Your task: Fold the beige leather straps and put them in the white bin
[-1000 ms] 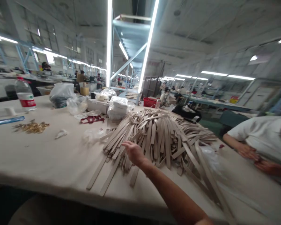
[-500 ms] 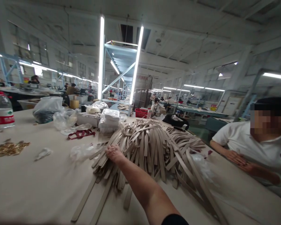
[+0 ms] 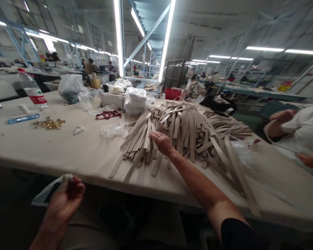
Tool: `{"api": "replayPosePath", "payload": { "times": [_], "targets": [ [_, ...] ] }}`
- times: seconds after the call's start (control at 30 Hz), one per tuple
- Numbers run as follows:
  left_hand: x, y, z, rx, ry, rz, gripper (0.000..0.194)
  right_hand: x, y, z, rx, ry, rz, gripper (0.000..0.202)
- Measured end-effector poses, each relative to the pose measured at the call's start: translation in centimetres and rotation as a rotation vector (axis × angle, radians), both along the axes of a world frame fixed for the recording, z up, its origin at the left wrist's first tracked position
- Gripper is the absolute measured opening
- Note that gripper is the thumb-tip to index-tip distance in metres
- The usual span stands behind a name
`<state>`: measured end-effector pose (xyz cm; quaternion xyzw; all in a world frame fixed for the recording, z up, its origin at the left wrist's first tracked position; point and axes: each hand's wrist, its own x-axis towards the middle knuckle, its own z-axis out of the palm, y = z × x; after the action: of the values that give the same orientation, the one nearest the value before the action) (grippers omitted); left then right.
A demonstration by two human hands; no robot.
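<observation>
A large heap of beige flat straps (image 3: 184,130) lies on the table, many ends hanging toward me. My right hand (image 3: 161,142) rests on the left part of the heap, its fingers stretched out flat over the straps and not wrapped round any. Low at the left, in front of the table edge, my left hand (image 3: 67,194) is closed with curled fingers. From its grip trails a thin translucent plastic piece (image 3: 45,194), blurred; whether it is a bag or a film I cannot tell.
The cloth-covered table (image 3: 75,156) also bears gold metal pieces (image 3: 50,124), a water bottle (image 3: 35,91), a blue packet (image 3: 23,118), dark red straps (image 3: 108,115) and white plastic-wrapped bundles (image 3: 135,100). A co-worker in a white shirt (image 3: 309,130) is at the right.
My view has tilted down, and my left hand has come into sight with the plastic piece. My right hand has flattened out on the straps. The co-worker's hands have moved apart.
</observation>
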<state>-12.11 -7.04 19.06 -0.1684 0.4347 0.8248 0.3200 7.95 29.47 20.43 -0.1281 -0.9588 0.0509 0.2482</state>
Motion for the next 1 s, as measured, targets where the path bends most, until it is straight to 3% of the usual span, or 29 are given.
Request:
{"api": "replayPosePath", "payload": {
  "times": [0.1,0.3,0.37,0.47,0.53,0.63,0.7,0.77,0.9,1.0],
  "targets": [
    [0.7,1.5,0.3,0.052,-0.07,0.088,0.035,1.3,-1.5,-0.7,-0.017,0.086,0.033,0.05],
    [2.6,3.7,-0.1,0.048,-0.003,-0.079,0.032,3.4,-3.8,-0.8,-0.038,0.232,0.074,0.047],
    [3.2,5.7,-0.5,0.031,0.264,-0.237,0.021,3.2,-4.2,-0.8,-0.065,0.191,0.053,0.044],
    [3.3,11.2,-0.5,-0.029,1.03,-0.539,0.01,2.3,-4.7,-1.0,-0.119,0.139,0.105,0.04],
    [2.8,15.9,-0.4,-0.102,1.47,-0.603,0.014,1.4,-5.0,-1.1,-0.197,0.198,0.111,0.036],
    [1.6,22.3,-0.6,-0.189,1.679,-0.661,0.015,0.1,-4.5,-0.4,-0.279,0.336,0.036,0.025],
    [0.9,25.2,-1.3,-0.209,1.67,-0.717,0.012,-0.1,-2.9,1.2,-0.278,0.387,0.001,0.023],
    [0.4,26.8,-2.3,-0.219,1.633,-0.719,0.01,0.6,-0.3,4.1,-0.276,0.476,-0.044,0.025],
    [0.0,27.6,-3.7,-0.234,1.538,-0.67,0.006,4.4,4.6,11.6,-0.282,0.883,-0.232,0.055],
    [-0.2,27.6,-3.8,-0.196,1.439,-0.652,0.009,6.9,4.5,14.4,-0.242,1.077,-0.242,0.046]
  ]
}}
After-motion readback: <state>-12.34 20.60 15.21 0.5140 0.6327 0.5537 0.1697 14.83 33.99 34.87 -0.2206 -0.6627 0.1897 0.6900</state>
